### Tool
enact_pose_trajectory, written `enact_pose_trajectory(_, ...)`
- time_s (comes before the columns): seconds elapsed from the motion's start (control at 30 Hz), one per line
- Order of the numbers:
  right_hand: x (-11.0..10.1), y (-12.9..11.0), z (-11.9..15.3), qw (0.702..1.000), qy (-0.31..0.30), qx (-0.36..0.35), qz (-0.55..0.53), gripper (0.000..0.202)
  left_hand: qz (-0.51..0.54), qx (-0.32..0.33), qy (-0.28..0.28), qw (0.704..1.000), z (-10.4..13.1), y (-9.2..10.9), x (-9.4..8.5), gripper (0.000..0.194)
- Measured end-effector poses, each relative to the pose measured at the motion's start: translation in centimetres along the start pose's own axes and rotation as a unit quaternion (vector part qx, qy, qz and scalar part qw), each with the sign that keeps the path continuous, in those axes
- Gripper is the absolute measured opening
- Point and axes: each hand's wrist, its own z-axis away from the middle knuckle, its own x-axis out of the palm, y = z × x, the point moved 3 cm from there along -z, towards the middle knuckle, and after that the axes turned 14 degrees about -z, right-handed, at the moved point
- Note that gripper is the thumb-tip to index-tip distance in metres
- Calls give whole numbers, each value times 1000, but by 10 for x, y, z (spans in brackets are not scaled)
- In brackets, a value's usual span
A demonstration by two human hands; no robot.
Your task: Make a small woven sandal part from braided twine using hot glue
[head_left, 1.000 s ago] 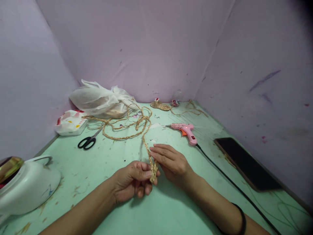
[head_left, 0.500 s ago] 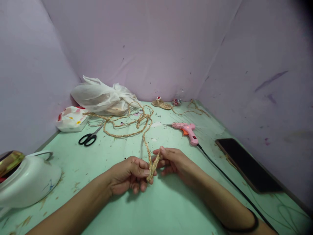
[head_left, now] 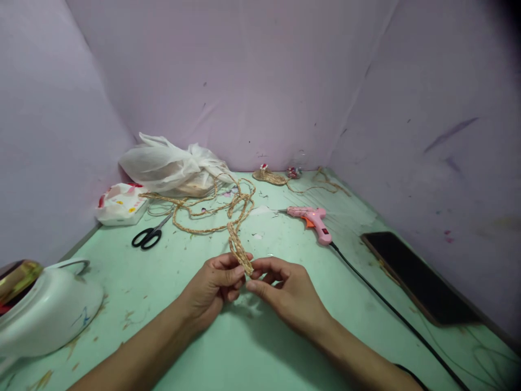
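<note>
We're at the green table [head_left: 285, 347]. White plastic bag [head_left: 171, 165] at the back left, pink glue gun [head_left: 311, 219] and black scissors [head_left: 147, 237] lying beyond our hands. Braided jute cord [head_left: 238, 247] runs back from mid-table; left hand [head_left: 209, 288] and right hand [head_left: 285, 290] both pinch its near end.

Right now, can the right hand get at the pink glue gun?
Probably yes. The glue gun lies on bare table just beyond the right hand, with nothing between them, but that hand's fingers are pinching the braided cord and must release first.
</note>
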Motion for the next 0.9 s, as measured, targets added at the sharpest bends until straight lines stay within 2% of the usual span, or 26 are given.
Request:
enact_pose_trajectory(0.13,2,3,0,999,-7,-38,20,14,-11,-10,-5,1000,1,-6,3,36)
enact_pose_trajectory(0.3,2,10,1,1000,5,-21,23,15,-23,-12,-11,1000,2,-8,5,33)
enact_pose_trajectory(0.4,-3,6,0,995,-13,-39,89,16,-27,-11,-22,999,1,-6,4,31)
enact_pose_trajectory(0.47,-12,0,-4,990,12,-68,120,19,-33,-19,-40,998,1,-4,3,28)
enact_pose_trajectory(0.53,-25,-6,-10,992,66,-81,74,23,-42,-46,-76,995,2,-2,4,27)
enact_pose_trajectory(0.6,-35,-7,-16,995,82,-40,-38,31,-48,-85,-126,987,4,-2,5,26)
enact_pose_trajectory(0.63,-37,-5,-19,993,65,-3,-98,36,-48,-103,-152,982,5,-3,5,26)
enact_pose_trajectory(0.73,-33,2,-23,970,-35,96,-220,42,-38,-141,-205,968,7,-7,6,22)
enact_pose_trajectory(0.8,-29,5,-23,957,-75,114,-256,38,-37,-161,-219,962,7,-9,5,21)
enact_pose_trajectory(0.9,-28,11,-25,952,-42,95,-288,31,-56,-171,-178,967,3,-7,3,18)
